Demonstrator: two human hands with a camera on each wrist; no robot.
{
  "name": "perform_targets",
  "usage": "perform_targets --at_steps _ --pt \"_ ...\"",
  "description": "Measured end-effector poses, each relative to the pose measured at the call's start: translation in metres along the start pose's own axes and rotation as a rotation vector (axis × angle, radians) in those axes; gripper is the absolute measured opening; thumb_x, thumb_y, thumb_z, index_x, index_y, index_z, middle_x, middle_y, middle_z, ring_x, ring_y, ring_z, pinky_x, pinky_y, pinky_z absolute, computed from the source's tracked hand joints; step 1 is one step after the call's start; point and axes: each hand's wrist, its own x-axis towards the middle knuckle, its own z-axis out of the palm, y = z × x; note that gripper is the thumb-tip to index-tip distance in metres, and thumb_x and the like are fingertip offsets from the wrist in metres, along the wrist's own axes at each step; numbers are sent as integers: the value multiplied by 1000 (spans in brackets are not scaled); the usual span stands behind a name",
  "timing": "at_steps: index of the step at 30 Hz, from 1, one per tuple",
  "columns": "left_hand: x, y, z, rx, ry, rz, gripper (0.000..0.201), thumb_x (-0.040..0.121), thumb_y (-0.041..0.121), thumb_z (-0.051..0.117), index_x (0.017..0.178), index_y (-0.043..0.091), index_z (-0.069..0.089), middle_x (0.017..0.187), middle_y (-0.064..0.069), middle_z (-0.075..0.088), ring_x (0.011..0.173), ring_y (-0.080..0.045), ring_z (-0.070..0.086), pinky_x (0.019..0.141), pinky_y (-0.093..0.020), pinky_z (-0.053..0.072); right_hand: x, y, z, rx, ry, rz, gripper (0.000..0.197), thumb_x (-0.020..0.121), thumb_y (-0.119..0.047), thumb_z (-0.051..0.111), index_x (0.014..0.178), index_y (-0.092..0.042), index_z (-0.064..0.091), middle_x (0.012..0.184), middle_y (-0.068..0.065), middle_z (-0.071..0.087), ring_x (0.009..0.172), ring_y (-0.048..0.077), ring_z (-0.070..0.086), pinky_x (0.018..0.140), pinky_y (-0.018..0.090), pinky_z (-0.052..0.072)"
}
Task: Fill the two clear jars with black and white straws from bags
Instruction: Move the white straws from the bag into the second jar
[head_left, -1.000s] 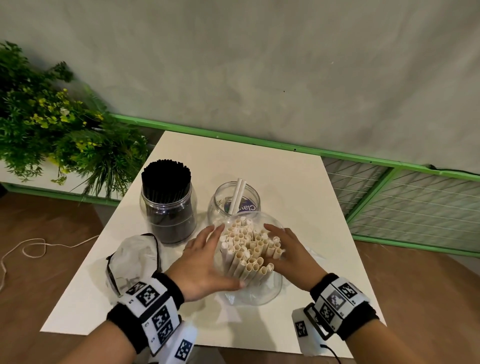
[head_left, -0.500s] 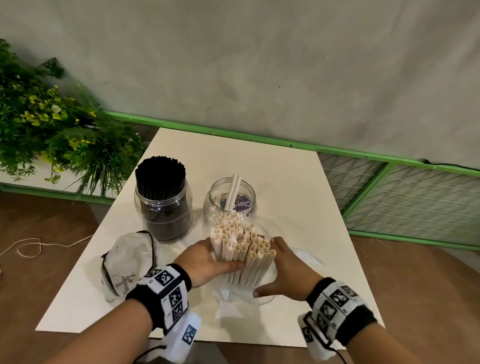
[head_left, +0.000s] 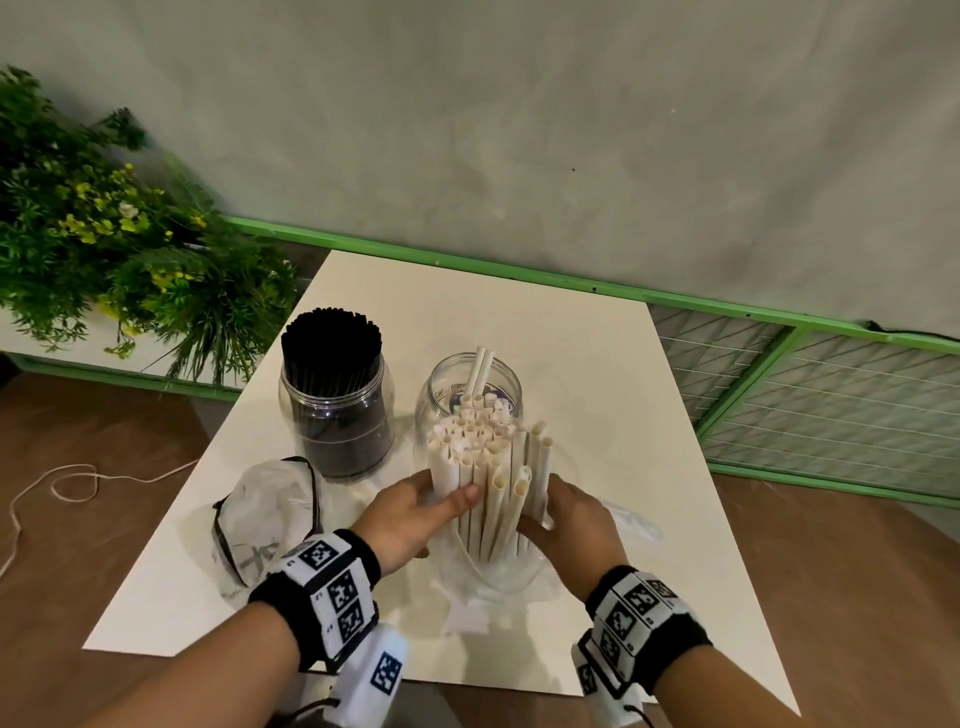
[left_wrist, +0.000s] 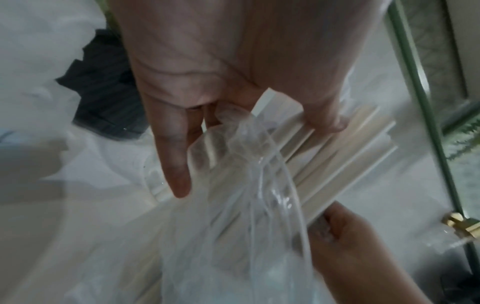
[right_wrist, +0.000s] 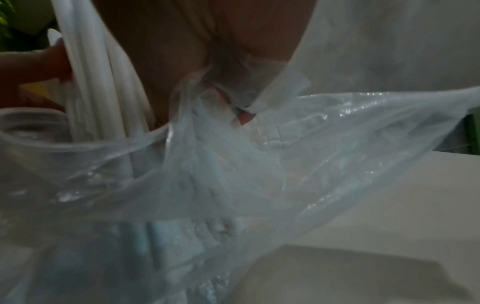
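Note:
I hold a thick bundle of white straws (head_left: 488, 467) upright above the table's near middle. My left hand (head_left: 415, 514) grips its left side, thumb across the front. My right hand (head_left: 571, 525) is at the bundle's lower right, and the clear bag (head_left: 498, 577) hangs bunched in its fingers around the straws' bases. In the right wrist view the bag (right_wrist: 259, 164) gathers at my fingers beside the straws (right_wrist: 98, 82). Behind stands a clear jar (head_left: 467, 384) with two white straws, and left of it a jar packed with black straws (head_left: 335, 410).
An empty crumpled bag (head_left: 265, 514) lies at the left of the white table (head_left: 571, 338). Green plants (head_left: 119, 260) sit off the table's left. A green-framed mesh rail (head_left: 810, 395) runs behind and to the right. A cord (head_left: 62, 483) lies on the floor.
The straw bundle has risen and stands further out of the bag, which has slid down to its base. My right hand moved from the flat bag up to the bundle's lower right.

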Motion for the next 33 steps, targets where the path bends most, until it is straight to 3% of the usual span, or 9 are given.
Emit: perform_targets --at_steps 3,7,9,14,20,23,29,31,33 --pt "8 -10 -5 -1 -13 -72 106 46 86 59 134 29 46 133 10 52 117 -14 52 70 -32 57 -5 4 6 -26 -51 48 33 86 -42 63 103 -16 51 86 -3 55 78 23 53 67 35 43" --pt "5 -9 -9 86 -105 -102 66 73 59 68 129 35 44 133 10 51 109 -11 54 77 -36 56 -8 11 13 -20 -115 84 36 86 -44 61 110 -18 51 101 -2 53 85 23 56 72 36 49" --pt "9 -16 -11 228 -174 -97 81 73 42 74 141 33 31 140 7 44 102 -11 58 68 -30 56 -10 14 13 -44 -63 32 42 80 -40 68 111 -15 54 115 2 45 94 25 55 78 33 50" --pt "16 -28 -7 601 -134 -14 142 28 86 69 147 29 16 144 4 40 127 -14 43 104 -32 41 -19 8 -2 -279 94 -136 66 66 -54 66 121 -20 49 139 8 40 121 29 42 94 43 42" --pt "14 -24 7 681 -60 -30 123 34 89 61 139 30 34 134 4 45 121 -16 47 102 -33 41 -21 -1 -7 -280 -198 -181 101 67 -68 53 150 -27 12 159 -5 -4 144 24 13 111 45 30" --pt "14 -26 11 658 -45 39 118 34 85 66 137 34 37 131 8 48 119 -12 48 102 -30 41 -10 -4 0 -173 -229 -99 123 51 -77 64 150 -38 2 158 -4 -14 140 27 24 103 44 42" --pt "8 -22 16 414 -94 155 84 50 54 85 126 36 53 120 20 57 113 0 51 95 -11 39 6 -11 4 -257 -395 28 109 53 -66 80 140 -28 27 129 -2 43 117 22 44 93 36 45" --pt "7 -23 18 282 -77 151 64 56 35 89 112 36 60 106 23 63 103 6 56 83 -1 38 4 -11 13 -245 -358 20 104 53 -67 78 137 -27 32 122 -4 47 112 20 48 90 35 46" --pt "6 -23 19 141 -29 137 60 54 24 91 104 36 63 99 21 68 100 7 60 86 -7 44 2 -8 19 -152 -322 16 103 51 -67 76 138 -33 35 123 -9 49 113 17 51 90 33 48"
